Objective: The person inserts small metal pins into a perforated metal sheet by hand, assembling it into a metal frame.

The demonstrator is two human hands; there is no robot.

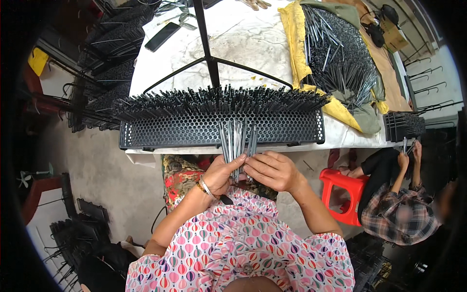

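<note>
- No words, numbers, labels or signs readable anywhere in view.
- On rods and rack: without discernible lettering.
- On phone: dark screen, nothing legible.
- On shirt: balloon print, without legible letters.
- On stool: red, nothing legible.
- On box: too small and distant to tell.

Short-sleeved white top — colourful balloon print — silver bangle, beaded bracelet.

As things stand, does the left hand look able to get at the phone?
Probably not directly: the left hand holds thin metal rods, and the black rack, packed with dark rods, stands between it and the phone.
</note>
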